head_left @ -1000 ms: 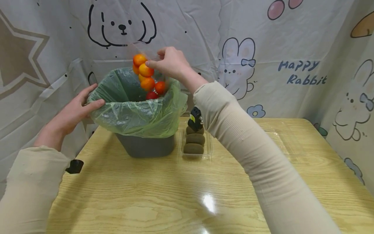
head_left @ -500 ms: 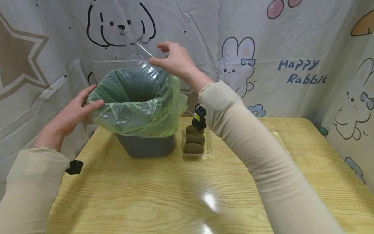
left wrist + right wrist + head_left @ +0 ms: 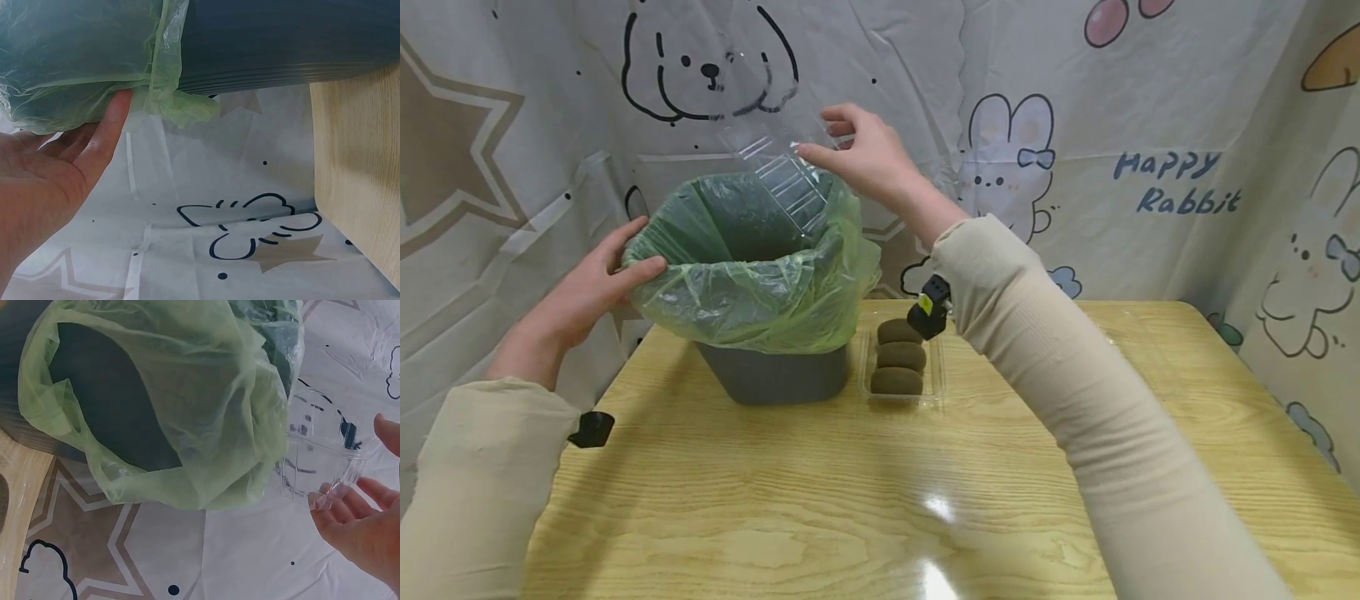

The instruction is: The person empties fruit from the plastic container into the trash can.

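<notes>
A dark grey trash bin (image 3: 782, 375) lined with a green plastic bag (image 3: 752, 304) stands tilted at the back left of the table. My left hand (image 3: 591, 279) grips its left rim, thumb over the bag's edge and fingers on the outer side; in the left wrist view those fingers (image 3: 103, 134) press against the bag. Above the bin's opening, my right hand (image 3: 868, 154) holds a clear plastic box (image 3: 786, 179) by its edge, tipped over the bin. No fruit shows in the box. The bin's bottom is out of sight.
Right of the bin, a clear tray (image 3: 931, 383) holds several brown oval kiwis (image 3: 898, 357) on the wooden table (image 3: 790, 500). Another clear plastic container lies farther right, mostly behind the right sleeve (image 3: 1075, 400). A printed cloth (image 3: 917, 50) hangs close behind the bin.
The orange and red small fruits have tumbled out of the clear box into the bin. My right hand has shifted slightly right with the box. The left hand has stayed put.
</notes>
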Available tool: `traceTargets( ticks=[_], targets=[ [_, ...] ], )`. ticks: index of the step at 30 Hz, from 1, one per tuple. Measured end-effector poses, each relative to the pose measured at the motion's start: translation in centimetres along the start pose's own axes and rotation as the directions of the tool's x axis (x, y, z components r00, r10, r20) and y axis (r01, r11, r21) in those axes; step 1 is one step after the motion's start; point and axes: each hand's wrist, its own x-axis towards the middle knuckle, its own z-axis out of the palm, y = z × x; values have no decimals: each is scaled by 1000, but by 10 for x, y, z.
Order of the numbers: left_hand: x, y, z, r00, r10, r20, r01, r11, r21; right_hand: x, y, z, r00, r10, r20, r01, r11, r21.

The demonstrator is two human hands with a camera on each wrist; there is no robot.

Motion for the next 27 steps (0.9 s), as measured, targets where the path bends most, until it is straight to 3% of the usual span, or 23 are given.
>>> traceTargets(
  ticks=[13, 23, 27],
  targets=[
    [1, -1, 0, 1000, 5, 1, -5, 1000, 2, -8, 22, -12, 993, -73, -88, 91, 972, 217],
    [-1, -1, 1, 1000, 7, -4, -7, 1000, -4, -14, 42, -17, 988, -85, -126, 129, 905, 405],
    [0, -2, 1, 1000, 9, -1, -9, 1000, -8, -16, 49, -22, 986, -65, -152, 135, 848, 513]
  ],
)
